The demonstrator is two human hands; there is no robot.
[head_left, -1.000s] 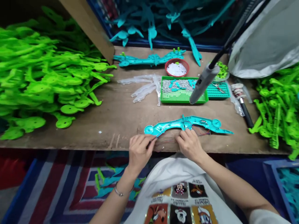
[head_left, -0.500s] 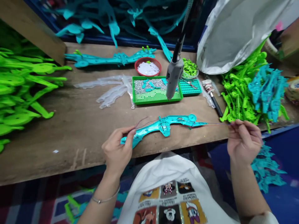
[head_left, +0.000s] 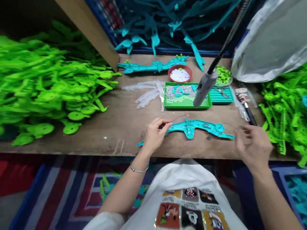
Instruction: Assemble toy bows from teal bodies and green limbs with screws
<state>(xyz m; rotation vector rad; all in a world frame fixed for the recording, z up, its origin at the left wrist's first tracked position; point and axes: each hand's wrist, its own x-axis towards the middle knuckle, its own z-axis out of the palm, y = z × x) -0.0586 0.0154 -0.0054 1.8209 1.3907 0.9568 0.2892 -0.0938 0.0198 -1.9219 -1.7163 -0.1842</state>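
A turquoise plastic bow-shaped half shell [head_left: 189, 129] lies on the bench in front of me, its hollow inner side up, with thin wires and small parts set in it. My left hand [head_left: 154, 134] is over its left arm, fingers pinched on a thin dark wire [head_left: 179, 117] whose free end sticks out to the right. Past the shell's right tip is my right hand [head_left: 255, 143], a little blurred, fingers closed. Another thin wire [head_left: 230, 124] curves slackly to its fingertips. A small dark green piece [head_left: 208, 138] sits below the shell's right arm.
A grey electric screwdriver [head_left: 206, 88] hangs over a green tray [head_left: 165, 103] of screws. Around it are a red bowl [head_left: 170, 76], clear plastic strips [head_left: 148, 97] and a black-handled tool [head_left: 250, 115]. Lime-green parts pile up left [head_left: 59, 86] and right [head_left: 283, 111].
The view has swung left, so the bench appears further right. The wire at my right hand, stretched straight before, now curves loosely. My left hand keeps its pinch.
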